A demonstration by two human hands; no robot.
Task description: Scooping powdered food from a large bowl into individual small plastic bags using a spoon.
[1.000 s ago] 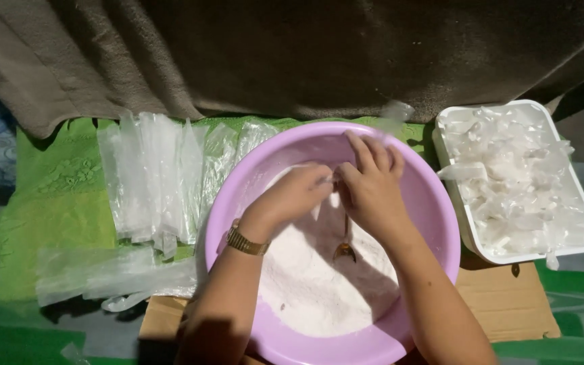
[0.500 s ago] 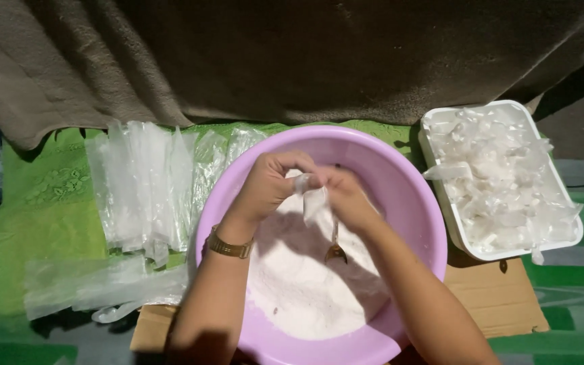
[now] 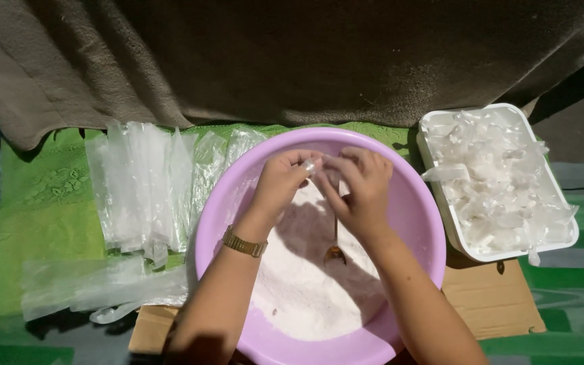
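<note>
Hands meet over the far side of the lilac basin [image 3: 420, 223]; your left hand [image 3: 280, 181] and right hand [image 3: 361, 186] are both pinched shut on one small clear plastic bag [image 3: 312, 166], held between the fingertips just above the powder; the grip of each hand is closed on the bag's upper edge, thumbs and forefingers nearly touching. Judging by the pose, the step in hand is the working of the bag's mouth, opening or twisting it, and which of the two cannot be told; whether the bag already carries powder is too small to see. What comes after would call for a steady pinch so the thin film does not slip, and for keeping the bag over the basin so that any spill falls back in.

Basin: wide, round, holding a bed of white powder [image 3: 305, 290] heaped toward you; a small spoon [image 3: 334, 251] lies in it, bowl down, handle pointing away. White tray [image 3: 501, 253] at the right, just beside the basin: heaped with small clear packets [image 3: 491, 182]. Left of the basin, on the green cloth [image 3: 28, 216], lie flat stacks of long clear bags [image 3: 140, 186]; more lie nearer you. A wristwatch [image 3: 245, 242] sits on your left wrist; brown cardboard [image 3: 491, 304] lies under the tray and basin.
</note>
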